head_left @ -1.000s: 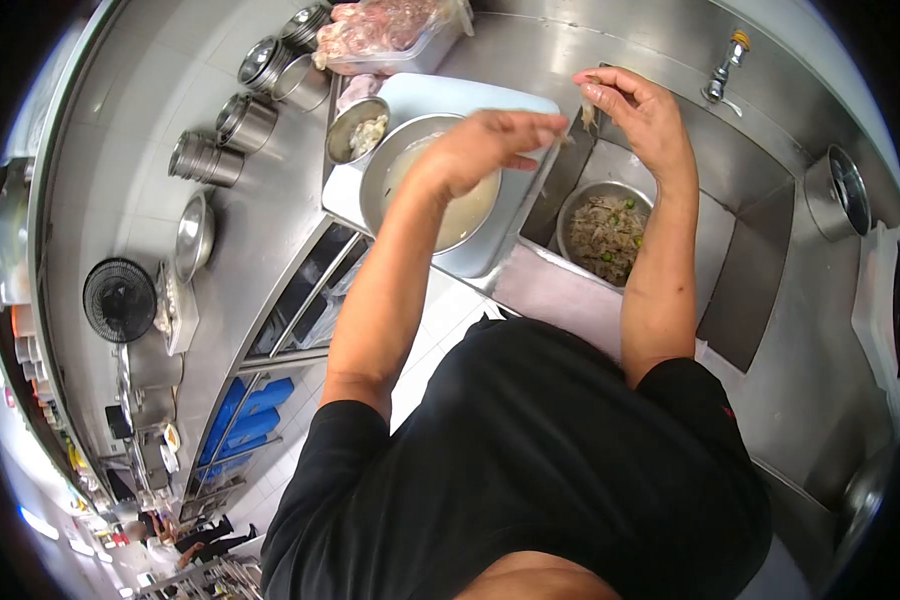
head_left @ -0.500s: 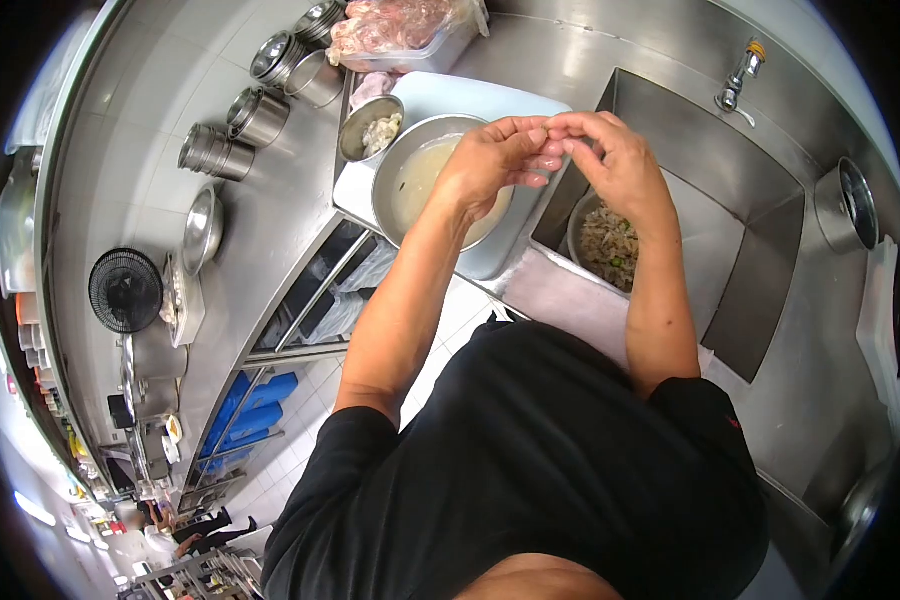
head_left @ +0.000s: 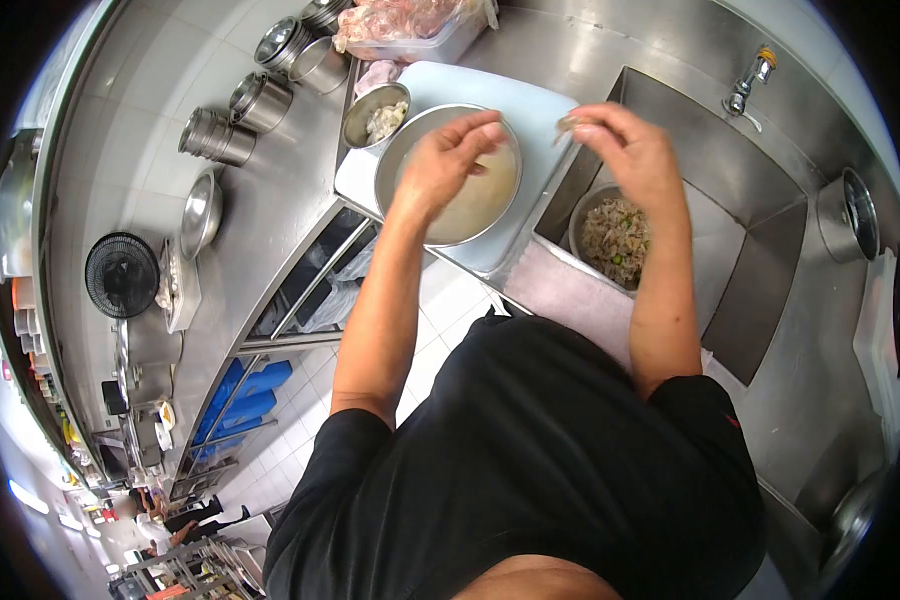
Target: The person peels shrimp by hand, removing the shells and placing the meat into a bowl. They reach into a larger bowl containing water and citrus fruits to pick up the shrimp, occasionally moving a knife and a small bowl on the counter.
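Note:
My right hand [head_left: 630, 155] is raised over the near-left corner of the sink, pinching a small translucent brownish, shrimp-like piece [head_left: 564, 128] between thumb and fingertips. My left hand [head_left: 445, 165] hovers above a large metal bowl [head_left: 380, 180] of cloudy liquid. Its thumb and fingers curl together; anything between them is too small to make out. Beside it stands a small metal bowl [head_left: 351, 132] with pale peeled pieces [head_left: 385, 121]. Below my right forearm, a bowl of greyish-brown bits with green pieces [head_left: 615, 235] sits inside the sink, partly hidden by the arm.
The large bowl rests on a pale blue board [head_left: 555, 105] beside the steel sink [head_left: 760, 290]. A pinkish cloth [head_left: 570, 305] drapes over the sink's front edge. A tub of raw meat [head_left: 410, 35] stands behind; a tap [head_left: 745, 85] and metal pot [head_left: 842, 215] are right. People appear far lower left.
My hands were together above the board and have drawn apart. The left moved left over the large bowl; the right moved slightly right, with the small shrimp-like piece now visible in its fingertips.

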Motion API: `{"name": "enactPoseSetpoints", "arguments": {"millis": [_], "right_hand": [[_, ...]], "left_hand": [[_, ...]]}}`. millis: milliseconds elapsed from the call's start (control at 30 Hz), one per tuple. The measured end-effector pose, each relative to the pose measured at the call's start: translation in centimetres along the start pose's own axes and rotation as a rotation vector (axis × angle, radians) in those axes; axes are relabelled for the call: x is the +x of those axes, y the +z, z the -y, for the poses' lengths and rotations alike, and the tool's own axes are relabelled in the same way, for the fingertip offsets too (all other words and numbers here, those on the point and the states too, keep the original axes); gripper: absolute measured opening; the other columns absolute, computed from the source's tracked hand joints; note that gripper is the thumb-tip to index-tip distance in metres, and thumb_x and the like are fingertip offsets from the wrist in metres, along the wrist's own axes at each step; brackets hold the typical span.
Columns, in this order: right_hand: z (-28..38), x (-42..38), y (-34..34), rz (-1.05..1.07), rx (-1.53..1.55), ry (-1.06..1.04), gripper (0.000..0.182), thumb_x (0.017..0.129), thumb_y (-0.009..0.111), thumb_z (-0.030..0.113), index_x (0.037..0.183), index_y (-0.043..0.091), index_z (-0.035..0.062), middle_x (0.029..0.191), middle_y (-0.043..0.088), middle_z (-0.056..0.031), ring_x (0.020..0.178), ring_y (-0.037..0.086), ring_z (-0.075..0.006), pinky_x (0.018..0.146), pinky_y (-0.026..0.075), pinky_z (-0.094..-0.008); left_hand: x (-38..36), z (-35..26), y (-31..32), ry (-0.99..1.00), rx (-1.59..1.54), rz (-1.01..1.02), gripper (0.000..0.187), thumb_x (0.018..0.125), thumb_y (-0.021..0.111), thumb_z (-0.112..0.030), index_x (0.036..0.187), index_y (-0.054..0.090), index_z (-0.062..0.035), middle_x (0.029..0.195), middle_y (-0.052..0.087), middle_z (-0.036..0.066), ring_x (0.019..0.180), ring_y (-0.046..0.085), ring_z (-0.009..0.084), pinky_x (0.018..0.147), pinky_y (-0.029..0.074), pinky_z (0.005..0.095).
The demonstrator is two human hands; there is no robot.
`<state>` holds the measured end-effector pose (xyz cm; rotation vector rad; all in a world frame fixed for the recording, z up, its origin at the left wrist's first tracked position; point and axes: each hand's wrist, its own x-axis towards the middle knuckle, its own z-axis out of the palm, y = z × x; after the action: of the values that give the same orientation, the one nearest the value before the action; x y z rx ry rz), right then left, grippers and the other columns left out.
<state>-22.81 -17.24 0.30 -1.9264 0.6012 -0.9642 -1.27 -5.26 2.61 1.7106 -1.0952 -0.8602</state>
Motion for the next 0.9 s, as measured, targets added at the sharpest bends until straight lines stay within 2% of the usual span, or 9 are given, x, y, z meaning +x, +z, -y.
{"name": "enactPoseSetpoints", "arguments": {"millis": [67, 167, 300, 433, 633, 667, 700, 767, 900], "right_hand": [[0.4, -0.7, -2.1, -0.048, 0.004, -0.004, 0.027, 0.092, 0.063, 0.012, 0.119, 0.066, 0.0071, 0.097, 0.071, -0.0047, 0.089, 0.062, -0.0112, 0.080, 0.048, -0.0257], [-1.8, -1.9, -5.5, -0.087, -0.482, -0.182, 0.027, 0.091, 0.064, 0.019, 0.116, 0.068, 0.0092, 0.105, 0.071, -0.0128, 0.092, 0.066, -0.0223, 0.084, 0.050, -0.0322], [-0.7, -2.0, -5.6, -0.126, -0.343, 0.008, 0.030, 0.091, 0.064, 0.019, 0.118, 0.067, 0.0071, 0.107, 0.070, -0.0142, 0.095, 0.066, -0.0260, 0.087, 0.049, -0.0338], [-0.7, -1.2, -2.4, 0.040, -0.133, 0.045, 0.032, 0.089, 0.065, 0.021, 0.117, 0.067, 0.0061, 0.105, 0.070, -0.0152, 0.090, 0.066, -0.0310, 0.084, 0.050, -0.0346], [0.0, 0.4, 2.9, 0.206, -0.190, -0.130, 0.028, 0.090, 0.061, 0.022, 0.110, 0.068, 0.0046, 0.100, 0.069, -0.0193, 0.090, 0.065, -0.0357, 0.081, 0.051, -0.0416], [-0.7, 0.9, 3.8, 0.210, -0.232, -0.214, 0.027, 0.089, 0.061, 0.022, 0.108, 0.068, 0.0041, 0.099, 0.069, -0.0191, 0.090, 0.065, -0.0362, 0.081, 0.050, -0.0429], [-1.0, 1.3, 4.7, 0.215, -0.272, -0.299, 0.026, 0.089, 0.060, 0.021, 0.106, 0.069, 0.0036, 0.099, 0.069, -0.0190, 0.090, 0.065, -0.0366, 0.081, 0.050, -0.0443], [-0.2, 2.1, 6.3, 0.269, -0.289, -0.249, 0.025, 0.090, 0.058, 0.023, 0.102, 0.069, 0.0042, 0.096, 0.069, -0.0185, 0.090, 0.063, -0.0380, 0.082, 0.049, -0.0456], [0.7, 3.9, 9.5, 0.397, -0.307, -0.095, 0.028, 0.095, 0.055, 0.028, 0.107, 0.069, 0.0077, 0.098, 0.069, -0.0181, 0.096, 0.061, -0.0373, 0.087, 0.048, -0.0423]], "left_hand": [[0.7, 1.9, -2.3, 0.086, 0.325, -0.147, 0.034, 0.093, 0.064, -0.030, 0.118, 0.068, -0.0073, 0.098, 0.073, 0.012, 0.086, 0.069, 0.0189, 0.076, 0.053, 0.0332], [0.0, 3.3, -4.3, -0.063, 0.678, 0.056, 0.035, 0.091, 0.065, -0.030, 0.119, 0.068, -0.0102, 0.101, 0.072, 0.016, 0.090, 0.070, 0.0253, 0.080, 0.053, 0.0371], [-1.3, 4.1, -0.7, -0.118, 1.146, 0.278, 0.037, 0.088, 0.061, -0.037, 0.113, 0.068, -0.0109, 0.108, 0.069, 0.016, 0.103, 0.065, 0.0323, 0.089, 0.050, 0.0425], [-0.6, 6.9, 0.1, 0.056, 1.203, 0.163, 0.034, 0.087, 0.058, -0.034, 0.108, 0.069, -0.0102, 0.107, 0.068, 0.019, 0.102, 0.064, 0.0371, 0.090, 0.049, 0.0451], [0.3, 6.4, -3.0, -0.133, 0.616, 0.129, 0.036, 0.085, 0.063, -0.034, 0.102, 0.072, -0.0047, 0.084, 0.070, 0.016, 0.086, 0.067, 0.0318, 0.081, 0.050, 0.0417], [0.4, 6.4, -3.6, -0.156, 0.491, 0.091, 0.034, 0.085, 0.067, -0.033, 0.101, 0.072, -0.0030, 0.083, 0.071, 0.011, 0.082, 0.067, 0.0214, 0.075, 0.050, 0.0365], [0.3, 6.4, -4.1, -0.184, 0.379, 0.077, 0.033, 0.087, 0.067, -0.032, 0.101, 0.071, -0.0026, 0.084, 0.071, 0.009, 0.082, 0.066, 0.0183, 0.073, 0.050, 0.0338], [-0.7, 5.0, -4.6, -0.240, 0.151, 0.043, 0.031, 0.089, 0.067, -0.030, 0.102, 0.070, -0.0019, 0.086, 0.072, 0.006, 0.081, 0.065, 0.0120, 0.069, 0.049, 0.0286], [-0.6, 6.2, -3.6, -0.042, 0.001, -0.147, 0.029, 0.092, 0.067, -0.027, 0.108, 0.067, -0.0027, 0.085, 0.071, 0.002, 0.076, 0.061, 0.0066, 0.061, 0.043, 0.0218]]}}
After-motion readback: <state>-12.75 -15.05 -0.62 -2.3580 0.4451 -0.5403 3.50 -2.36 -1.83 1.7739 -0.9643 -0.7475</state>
